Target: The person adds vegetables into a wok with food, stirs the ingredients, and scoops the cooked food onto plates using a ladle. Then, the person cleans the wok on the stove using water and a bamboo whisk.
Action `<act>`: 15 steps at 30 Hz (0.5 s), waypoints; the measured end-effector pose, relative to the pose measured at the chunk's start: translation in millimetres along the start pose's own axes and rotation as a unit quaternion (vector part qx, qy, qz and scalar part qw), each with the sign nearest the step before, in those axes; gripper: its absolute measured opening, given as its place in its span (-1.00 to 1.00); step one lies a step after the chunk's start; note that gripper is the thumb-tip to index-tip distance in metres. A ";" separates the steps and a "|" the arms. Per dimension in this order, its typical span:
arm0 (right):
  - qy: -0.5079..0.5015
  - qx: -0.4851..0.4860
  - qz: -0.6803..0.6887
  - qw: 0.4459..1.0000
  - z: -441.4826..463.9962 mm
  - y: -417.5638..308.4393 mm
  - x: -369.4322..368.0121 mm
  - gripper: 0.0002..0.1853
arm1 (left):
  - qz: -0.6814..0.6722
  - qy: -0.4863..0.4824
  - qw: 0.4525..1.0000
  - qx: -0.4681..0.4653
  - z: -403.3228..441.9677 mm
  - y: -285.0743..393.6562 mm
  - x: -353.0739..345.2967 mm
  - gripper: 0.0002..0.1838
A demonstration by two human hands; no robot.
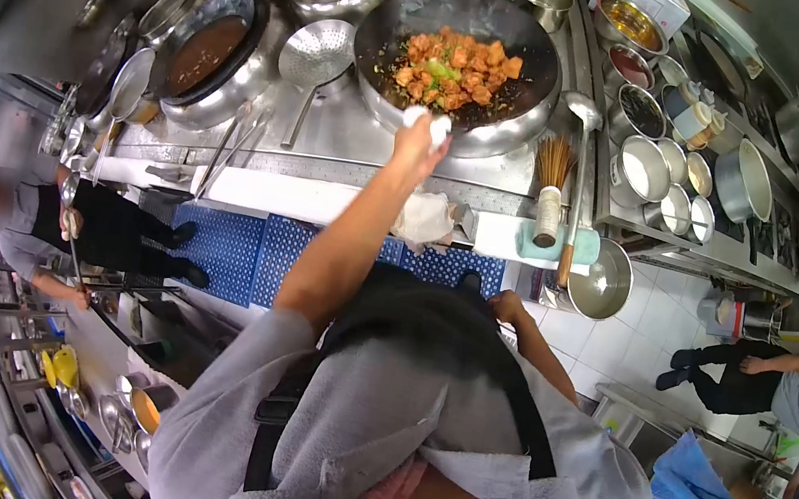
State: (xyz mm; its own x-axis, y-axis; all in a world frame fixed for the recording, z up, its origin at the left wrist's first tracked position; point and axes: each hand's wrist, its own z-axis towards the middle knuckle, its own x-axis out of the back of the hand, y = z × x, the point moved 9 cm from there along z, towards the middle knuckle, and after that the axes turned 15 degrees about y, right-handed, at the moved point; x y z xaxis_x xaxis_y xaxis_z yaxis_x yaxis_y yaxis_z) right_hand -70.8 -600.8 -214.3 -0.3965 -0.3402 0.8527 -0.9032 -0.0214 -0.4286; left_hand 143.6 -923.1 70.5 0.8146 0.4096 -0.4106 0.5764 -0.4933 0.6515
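Note:
My left hand (415,149) is closed on a folded white cloth (438,133) at the near rim of a black wok (534,70). Browned, sauced chunks of food (484,64) lie in the wok, with some green pieces (440,69) among them. Low beside my body, below the counter edge, is my right hand (507,307). Its fingers are curled, and what they hold, if anything, is hidden. A long ladle (579,172) lies to the right of the wok, beside a bamboo wok brush (549,194).
A perforated skimmer (317,55) rests left of the wok. Farther left stands a pan of brown liquid (208,55). Seasoning pots (640,170) crowd the right shelf. A metal bowl (602,281) sits below the ladle handle. One person (91,219) stands at left, another (765,384) at right.

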 end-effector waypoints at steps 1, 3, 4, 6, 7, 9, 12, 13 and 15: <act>0.009 -0.063 0.060 0.996 0.4 -2.9 4.6 -0.68 | -0.017 -0.002 0.999 -0.031 -12.8 -15.7 20.1 -0.73; 0.043 -0.027 -0.013 0.999 12.4 -22.0 12.6 -0.67 | 0.055 0.013 0.997 -0.057 -48.9 -46.0 70.3 -0.73; 0.101 -0.006 -0.020 0.995 28.6 -19.0 4.5 -0.66 | 0.070 -0.009 0.997 -0.036 -78.8 -46.9 83.8 -0.73; 0.148 -0.055 0.035 0.987 39.8 -34.9 18.6 -0.61 | 0.069 0.010 0.997 -0.014 -126.8 -26.4 82.4 -0.75; 0.135 -0.126 0.093 0.978 46.6 -48.9 41.3 -0.56 | 0.091 0.028 0.995 -0.022 -118.6 -18.8 78.3 -0.81; 0.102 -0.067 0.014 0.992 69.9 -69.1 41.3 -0.45 | 0.027 -0.053 0.998 -0.035 -82.1 -1.4 53.9 -0.82; 0.056 -0.137 -0.006 0.989 101.8 -56.1 6.4 -0.39 | 0.052 0.009 0.998 -0.028 -95.4 -7.3 72.6 -0.82; 0.067 -0.149 -0.008 0.987 109.6 -53.4 -3.3 -0.38 | 0.068 0.030 0.997 -0.024 -105.2 -17.1 91.4 -0.82; 0.089 -0.076 -0.054 0.992 111.9 -63.2 -12.3 -0.32 | 0.092 -0.008 0.996 -0.013 -151.3 -25.3 114.2 -0.76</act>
State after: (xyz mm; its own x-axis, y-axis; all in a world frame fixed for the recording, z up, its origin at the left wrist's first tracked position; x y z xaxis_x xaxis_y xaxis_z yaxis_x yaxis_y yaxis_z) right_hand 9.5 -700.5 -231.1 -0.3061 -0.1713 0.9364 -0.9511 0.0974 -0.2931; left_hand 212.3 -747.7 103.6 0.9071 0.3021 -0.2931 0.4161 -0.5391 0.7323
